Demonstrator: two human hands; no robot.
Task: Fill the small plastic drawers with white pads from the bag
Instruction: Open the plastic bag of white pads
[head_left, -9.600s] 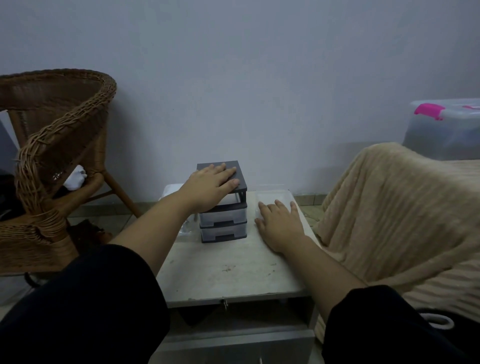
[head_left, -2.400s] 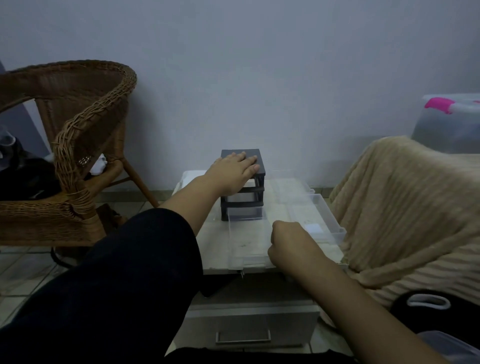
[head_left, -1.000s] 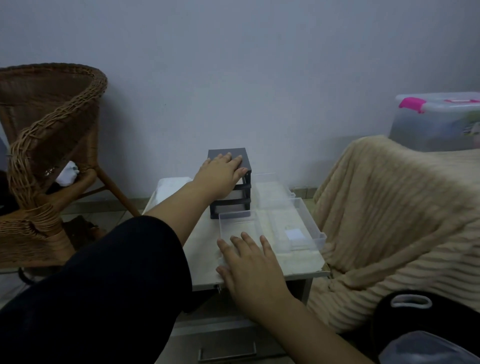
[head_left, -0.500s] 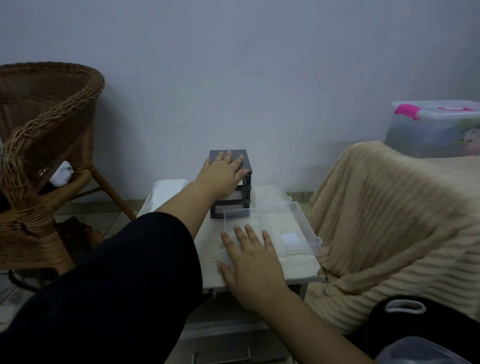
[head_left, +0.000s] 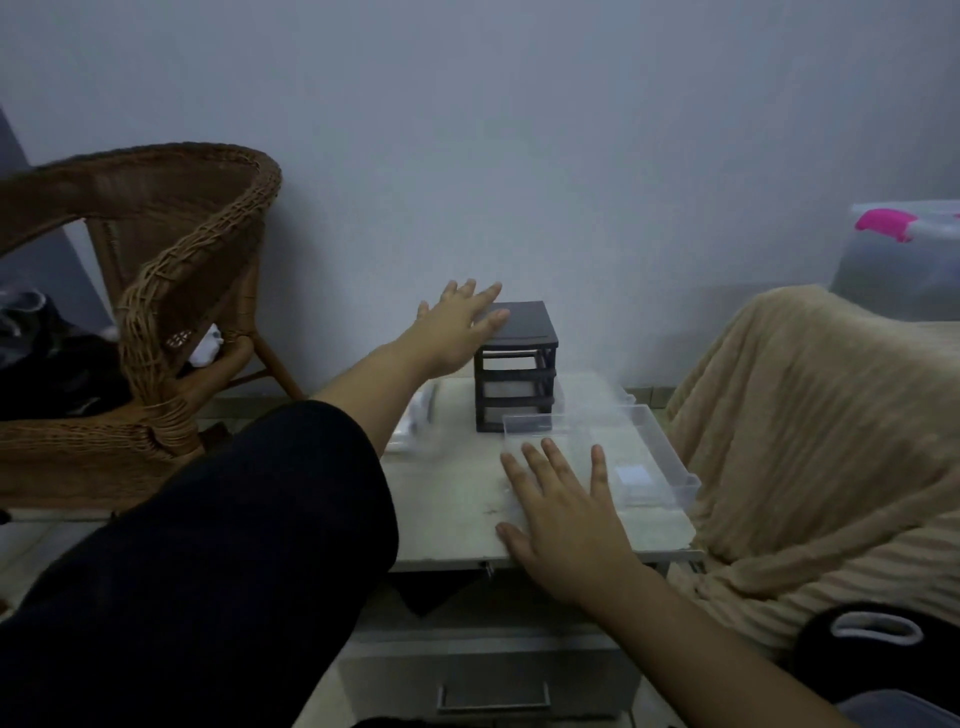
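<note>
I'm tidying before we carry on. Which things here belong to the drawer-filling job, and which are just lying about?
Job:
black drawer frame
clear drawers
white pad
left hand
right hand
plastic bag

Lying about:
wicker chair
beige blanket
storage bin

The frame (head_left: 514, 338) is black; the drawers (head_left: 649, 441) are clear, one bearing a white label (head_left: 632, 475); the table (head_left: 447, 499) is off-white, stained; the blanket (head_left: 831, 441) is beige, ribbed; the chair (head_left: 171, 249) is brown wicker; the sleeve (head_left: 208, 571) is black; the wall (head_left: 519, 130) is pale grey; the bin (head_left: 904, 275) is clear with a pink latch (head_left: 885, 223).
</note>
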